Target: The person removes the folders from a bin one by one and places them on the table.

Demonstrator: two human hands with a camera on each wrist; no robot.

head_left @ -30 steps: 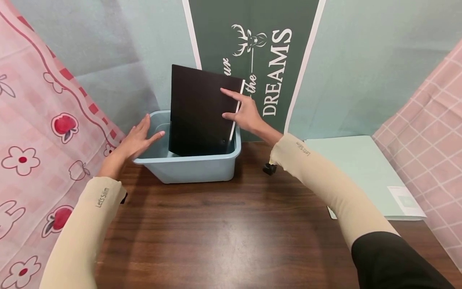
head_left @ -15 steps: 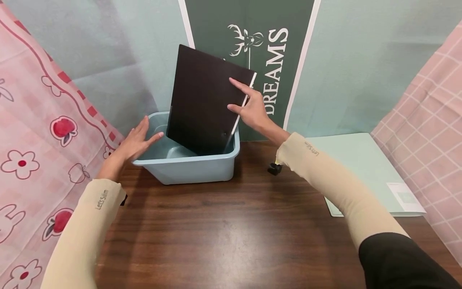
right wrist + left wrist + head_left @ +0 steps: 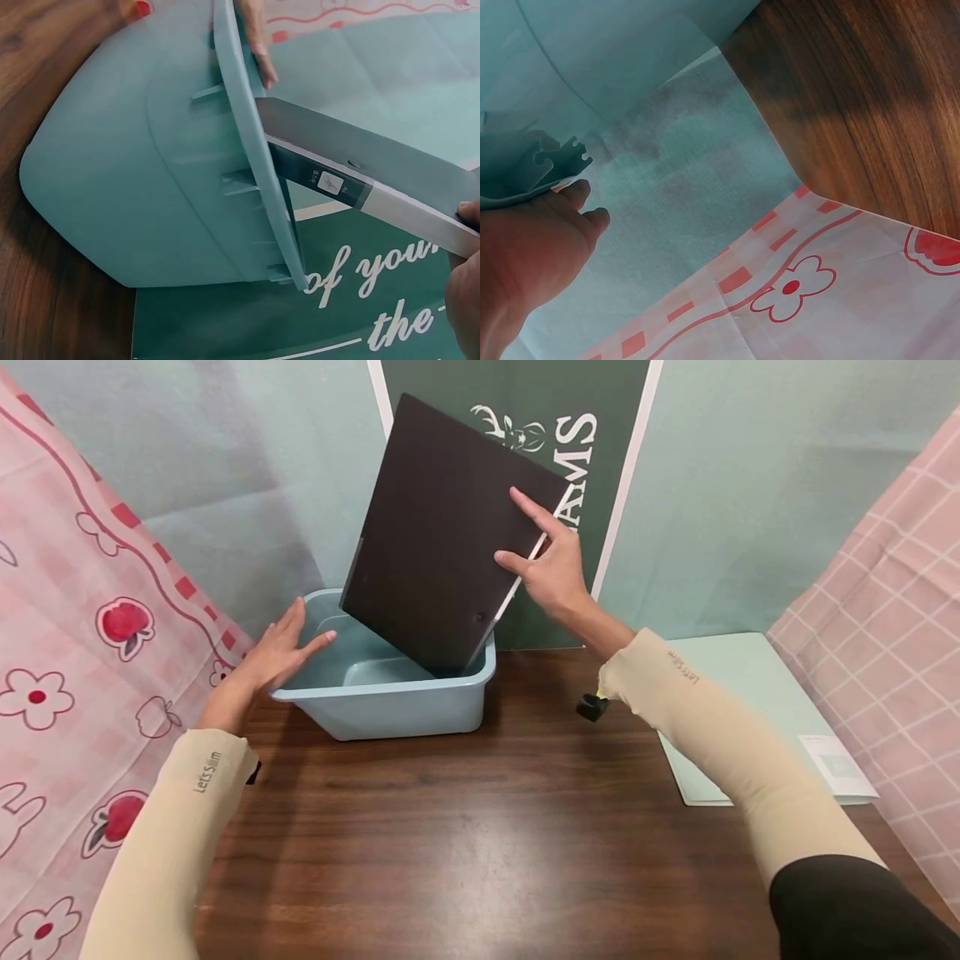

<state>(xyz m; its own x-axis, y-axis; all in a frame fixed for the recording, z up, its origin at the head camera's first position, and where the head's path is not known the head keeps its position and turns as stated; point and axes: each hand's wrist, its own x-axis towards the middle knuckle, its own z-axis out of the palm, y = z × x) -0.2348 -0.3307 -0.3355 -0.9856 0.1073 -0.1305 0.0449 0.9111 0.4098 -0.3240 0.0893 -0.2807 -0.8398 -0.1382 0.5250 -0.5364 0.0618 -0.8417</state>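
My right hand [image 3: 557,568] grips a black folder [image 3: 450,535] by its right edge, thumb and index finger on the dark face. The folder tilts, its lower corner still overlapping the inside of a light blue plastic bin [image 3: 408,714]. In the right wrist view, the folder's white spine [image 3: 412,214] shows a dark end with a small label, just above the bin's rim [image 3: 255,135]. My left hand [image 3: 270,658] rests at the bin's left rim with its fingers stretched out. In the left wrist view, those fingertips [image 3: 596,219] lie beside the rim.
A pale green folder [image 3: 757,710] with a white label lies on the brown wooden table [image 3: 465,843] at the right. Pink patterned cloth [image 3: 112,693] hangs at the left, pink checked cloth [image 3: 885,635] at the right. A printed backdrop [image 3: 622,410] stands behind the bin.
The right hand has lifted the black folder upward and to the right, tilting it further and drawing most of it out of the bin. The left hand has stayed at the rim.
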